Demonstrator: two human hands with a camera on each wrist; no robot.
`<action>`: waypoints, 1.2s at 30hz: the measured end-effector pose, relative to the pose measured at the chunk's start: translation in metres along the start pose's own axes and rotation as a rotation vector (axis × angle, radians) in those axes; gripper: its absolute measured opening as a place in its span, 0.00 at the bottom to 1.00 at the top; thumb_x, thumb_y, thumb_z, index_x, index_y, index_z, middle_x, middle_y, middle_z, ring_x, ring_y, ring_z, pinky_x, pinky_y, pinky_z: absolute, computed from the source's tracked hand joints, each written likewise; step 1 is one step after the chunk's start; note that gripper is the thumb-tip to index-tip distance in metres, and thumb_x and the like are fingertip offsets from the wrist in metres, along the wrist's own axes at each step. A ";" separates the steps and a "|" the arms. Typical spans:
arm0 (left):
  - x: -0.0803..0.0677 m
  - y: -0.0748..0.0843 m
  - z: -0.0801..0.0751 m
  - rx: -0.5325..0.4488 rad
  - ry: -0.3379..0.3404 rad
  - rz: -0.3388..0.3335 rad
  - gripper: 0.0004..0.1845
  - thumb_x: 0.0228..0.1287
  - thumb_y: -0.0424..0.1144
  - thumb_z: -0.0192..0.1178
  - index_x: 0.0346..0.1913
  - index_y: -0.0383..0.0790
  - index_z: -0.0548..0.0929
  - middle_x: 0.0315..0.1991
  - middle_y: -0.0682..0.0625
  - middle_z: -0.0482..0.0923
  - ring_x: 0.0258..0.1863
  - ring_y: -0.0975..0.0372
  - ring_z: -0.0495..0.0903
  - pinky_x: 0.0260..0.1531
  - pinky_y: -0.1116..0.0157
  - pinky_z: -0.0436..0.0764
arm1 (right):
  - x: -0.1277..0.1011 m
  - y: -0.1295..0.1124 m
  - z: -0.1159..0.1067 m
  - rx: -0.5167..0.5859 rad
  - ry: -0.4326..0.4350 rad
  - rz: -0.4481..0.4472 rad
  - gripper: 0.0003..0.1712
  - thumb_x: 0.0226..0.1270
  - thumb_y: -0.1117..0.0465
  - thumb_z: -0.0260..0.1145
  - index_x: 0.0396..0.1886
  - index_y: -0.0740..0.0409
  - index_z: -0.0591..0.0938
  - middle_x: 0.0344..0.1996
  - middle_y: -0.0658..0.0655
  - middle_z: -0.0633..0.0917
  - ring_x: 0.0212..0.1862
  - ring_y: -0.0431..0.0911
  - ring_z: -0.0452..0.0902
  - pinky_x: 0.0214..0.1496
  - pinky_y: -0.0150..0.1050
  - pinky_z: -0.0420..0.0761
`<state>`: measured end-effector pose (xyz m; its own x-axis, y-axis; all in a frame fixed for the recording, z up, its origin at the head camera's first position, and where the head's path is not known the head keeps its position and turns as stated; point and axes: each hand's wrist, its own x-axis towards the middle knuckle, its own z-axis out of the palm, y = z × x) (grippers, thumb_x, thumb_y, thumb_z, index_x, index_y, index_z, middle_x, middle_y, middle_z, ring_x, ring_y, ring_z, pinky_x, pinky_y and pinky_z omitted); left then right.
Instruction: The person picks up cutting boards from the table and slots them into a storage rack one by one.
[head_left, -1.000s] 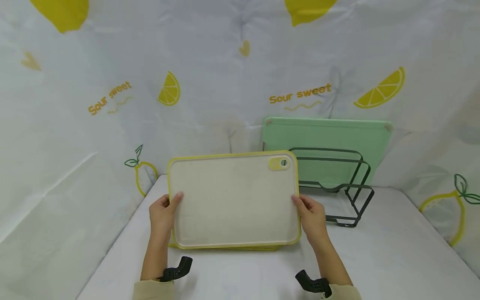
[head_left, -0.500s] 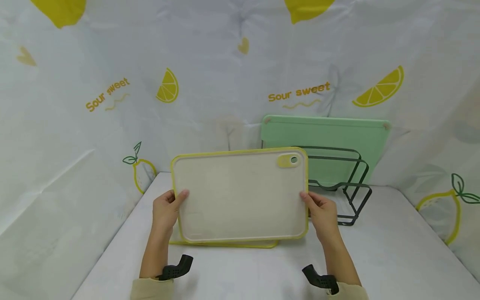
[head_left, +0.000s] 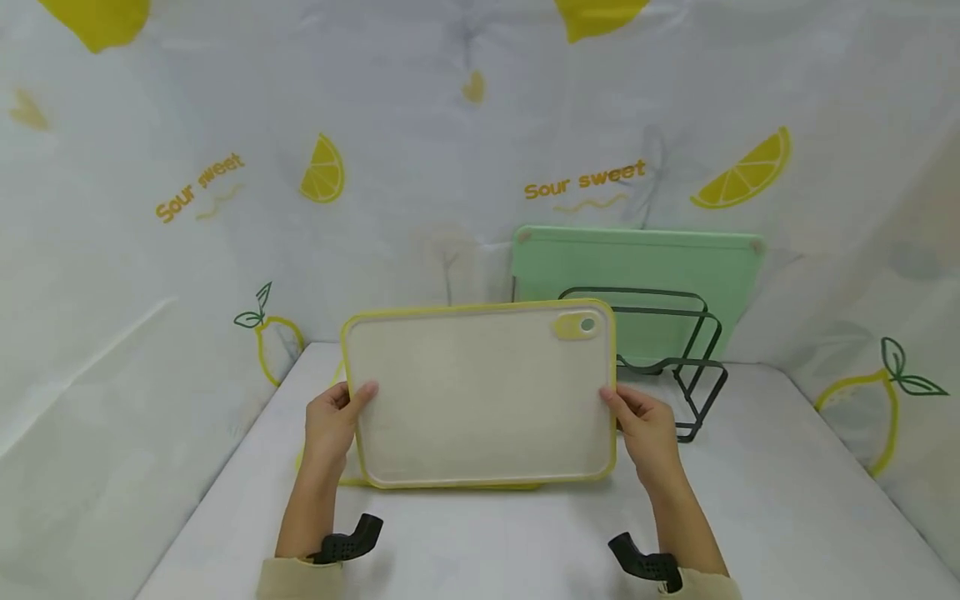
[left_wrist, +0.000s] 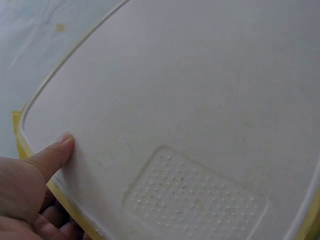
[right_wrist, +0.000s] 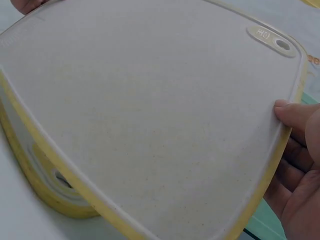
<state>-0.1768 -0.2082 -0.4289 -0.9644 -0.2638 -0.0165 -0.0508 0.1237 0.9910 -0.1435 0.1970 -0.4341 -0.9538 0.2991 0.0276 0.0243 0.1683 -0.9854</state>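
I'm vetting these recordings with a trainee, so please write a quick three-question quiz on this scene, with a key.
1. Seen from the head camera, which corner of the yellow-rimmed board has the hole?

2. What stands at the dark rack?
A) a red plate
B) a green board
C) a blue cup

3. True or false: only one hand holds the yellow-rimmed board.

Key:
1. Upper right.
2. B.
3. False; the left hand and right hand both grip it.
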 end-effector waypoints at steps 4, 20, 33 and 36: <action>-0.003 -0.002 0.004 -0.003 -0.020 -0.001 0.26 0.63 0.50 0.71 0.51 0.30 0.83 0.29 0.64 0.84 0.31 0.72 0.81 0.36 0.74 0.80 | -0.005 0.001 -0.012 -0.015 -0.051 0.009 0.33 0.74 0.47 0.64 0.64 0.69 0.77 0.36 0.32 0.85 0.42 0.26 0.82 0.47 0.22 0.82; 0.000 0.021 0.022 0.116 -0.179 0.071 0.23 0.63 0.50 0.71 0.49 0.32 0.85 0.32 0.58 0.84 0.36 0.67 0.80 0.43 0.71 0.78 | -0.009 -0.008 -0.064 -0.251 -0.117 -0.079 0.34 0.75 0.46 0.63 0.65 0.71 0.77 0.43 0.41 0.89 0.39 0.26 0.84 0.44 0.21 0.81; 0.008 0.057 0.037 0.128 -0.290 0.088 0.22 0.64 0.48 0.71 0.52 0.34 0.85 0.34 0.58 0.85 0.36 0.67 0.82 0.42 0.69 0.81 | 0.002 -0.034 -0.102 -0.399 -0.176 -0.159 0.33 0.76 0.46 0.61 0.63 0.71 0.78 0.41 0.40 0.89 0.38 0.29 0.86 0.48 0.33 0.86; 0.009 0.070 0.042 0.131 -0.330 0.108 0.22 0.64 0.47 0.70 0.52 0.33 0.85 0.34 0.60 0.85 0.37 0.68 0.82 0.43 0.69 0.81 | 0.004 -0.040 -0.115 -0.329 -0.202 -0.201 0.28 0.76 0.52 0.62 0.60 0.73 0.79 0.37 0.32 0.87 0.38 0.30 0.86 0.44 0.27 0.85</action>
<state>-0.1997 -0.1611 -0.3649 -0.9967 0.0774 0.0247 0.0442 0.2609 0.9644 -0.1136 0.2991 -0.3754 -0.9880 0.0456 0.1476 -0.1047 0.5048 -0.8569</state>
